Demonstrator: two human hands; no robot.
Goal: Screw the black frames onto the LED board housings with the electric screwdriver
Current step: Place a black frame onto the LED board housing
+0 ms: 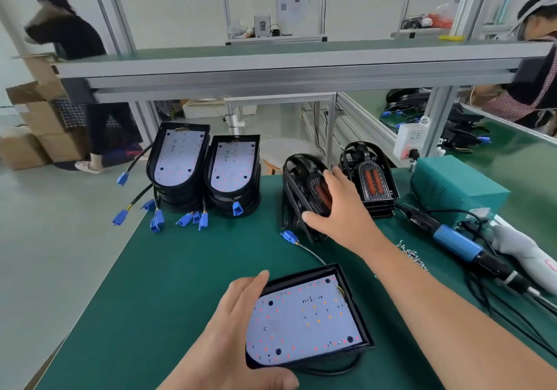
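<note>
Two stacks of LED board housings (177, 160), two stacks of black frames (373, 178), one electric screwdriver (455, 240). Left hand (229, 329) grips one loose housing (304, 314), right hand (340, 209) grabs a frame (295, 181).

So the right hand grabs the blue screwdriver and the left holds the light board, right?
No: the head view shows the right hand gripping a black frame; the blue screwdriver lies untouched. The left hand does hold the light board.
</note>
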